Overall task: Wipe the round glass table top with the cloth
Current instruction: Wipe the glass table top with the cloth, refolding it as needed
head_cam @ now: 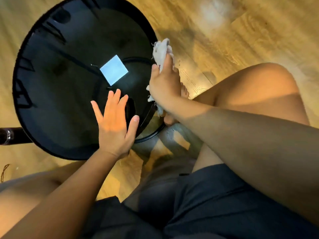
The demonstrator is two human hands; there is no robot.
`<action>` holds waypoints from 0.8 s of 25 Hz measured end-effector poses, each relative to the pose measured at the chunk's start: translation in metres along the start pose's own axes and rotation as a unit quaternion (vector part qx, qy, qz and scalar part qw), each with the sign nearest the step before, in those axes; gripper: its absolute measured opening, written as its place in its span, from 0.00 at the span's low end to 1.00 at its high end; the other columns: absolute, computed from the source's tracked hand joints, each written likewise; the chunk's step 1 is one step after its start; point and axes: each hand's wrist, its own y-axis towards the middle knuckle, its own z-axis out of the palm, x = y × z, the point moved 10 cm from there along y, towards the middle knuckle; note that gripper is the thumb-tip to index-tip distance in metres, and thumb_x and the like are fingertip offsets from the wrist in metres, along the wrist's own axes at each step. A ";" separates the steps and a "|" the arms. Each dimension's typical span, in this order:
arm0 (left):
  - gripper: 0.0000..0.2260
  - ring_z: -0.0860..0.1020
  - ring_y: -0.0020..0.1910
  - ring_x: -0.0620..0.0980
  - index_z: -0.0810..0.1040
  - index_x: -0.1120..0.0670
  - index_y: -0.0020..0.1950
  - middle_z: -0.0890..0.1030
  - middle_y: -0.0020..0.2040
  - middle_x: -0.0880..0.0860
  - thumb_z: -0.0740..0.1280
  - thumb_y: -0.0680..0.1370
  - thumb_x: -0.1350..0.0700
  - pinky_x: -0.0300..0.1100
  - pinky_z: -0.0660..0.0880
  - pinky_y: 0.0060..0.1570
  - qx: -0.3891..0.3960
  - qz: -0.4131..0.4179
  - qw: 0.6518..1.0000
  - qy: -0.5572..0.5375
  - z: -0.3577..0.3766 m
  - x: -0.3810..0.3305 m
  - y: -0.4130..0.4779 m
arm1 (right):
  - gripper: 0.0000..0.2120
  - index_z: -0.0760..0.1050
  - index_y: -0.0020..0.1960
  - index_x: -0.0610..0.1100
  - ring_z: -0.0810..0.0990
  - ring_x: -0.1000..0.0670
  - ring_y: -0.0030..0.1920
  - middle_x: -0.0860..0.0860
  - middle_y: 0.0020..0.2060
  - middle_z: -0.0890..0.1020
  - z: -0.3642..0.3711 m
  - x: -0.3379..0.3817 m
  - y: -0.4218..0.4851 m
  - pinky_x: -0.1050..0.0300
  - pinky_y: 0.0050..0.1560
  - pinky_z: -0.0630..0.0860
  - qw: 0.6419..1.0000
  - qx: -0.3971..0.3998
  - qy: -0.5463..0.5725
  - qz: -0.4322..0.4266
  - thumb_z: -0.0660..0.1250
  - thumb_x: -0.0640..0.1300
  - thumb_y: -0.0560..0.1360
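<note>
At centre frame, fingers (168, 62) of the right hand (164, 83) were curled around one white cloth (162, 49), holding it at the right rim of the one round glass table top (60, 87). Lower left of them, the left hand (114, 125) lay flat on the dark glass, its five fingers (113, 99) spread apart. One bright square reflection (114, 69) showed near the table's middle; wood floor (224, 31) lay around.

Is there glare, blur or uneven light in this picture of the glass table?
Head view: a bright square glare sits near the middle of the dark glass table top; the wooden floor looks smeared by motion blur; warm light falls on the left hand, while the right hand, holding the cloth, is dimmer.
</note>
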 end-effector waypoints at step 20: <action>0.31 0.37 0.80 0.55 0.43 0.54 0.81 0.39 0.81 0.59 0.51 0.83 0.43 0.56 0.41 0.78 -0.125 -0.374 0.862 -0.319 -0.015 0.167 -0.136 | 0.19 0.62 0.74 0.47 0.72 0.44 0.67 0.46 0.70 0.70 0.062 -0.030 -0.107 0.51 0.56 0.73 0.994 -0.007 0.010 0.105 0.50 0.47 0.84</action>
